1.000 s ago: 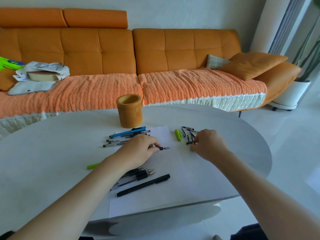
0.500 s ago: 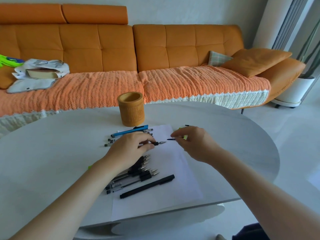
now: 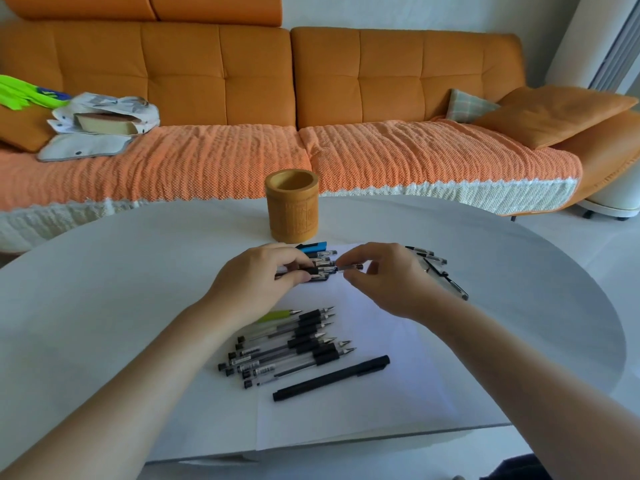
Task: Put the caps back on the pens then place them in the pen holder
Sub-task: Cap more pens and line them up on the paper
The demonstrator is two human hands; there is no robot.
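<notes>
My left hand (image 3: 258, 277) grips a clear pen with a black grip (image 3: 313, 270), its tip pointing right. My right hand (image 3: 384, 277) pinches a clear pen cap (image 3: 349, 267) right at that tip; cap and tip meet between the hands. The wooden pen holder (image 3: 293, 205) stands upright just behind my hands and looks empty. Several uncapped clear pens (image 3: 291, 351) lie side by side on the white paper (image 3: 363, 403) below my hands. A capped black pen (image 3: 330, 377) lies in front of them. Loose caps (image 3: 438, 268) lie to the right of my right hand.
More pens, one blue (image 3: 313, 247), lie behind my left hand near the holder. A green pen (image 3: 277, 315) sits at the top of the uncapped group. The round white table (image 3: 104, 289) ends close in front. An orange sofa (image 3: 311, 109) stands behind it.
My right hand has come left from the cap pile with a cap and met the pen tip. Both hands have lifted slightly toward the holder; the view has tilted down.
</notes>
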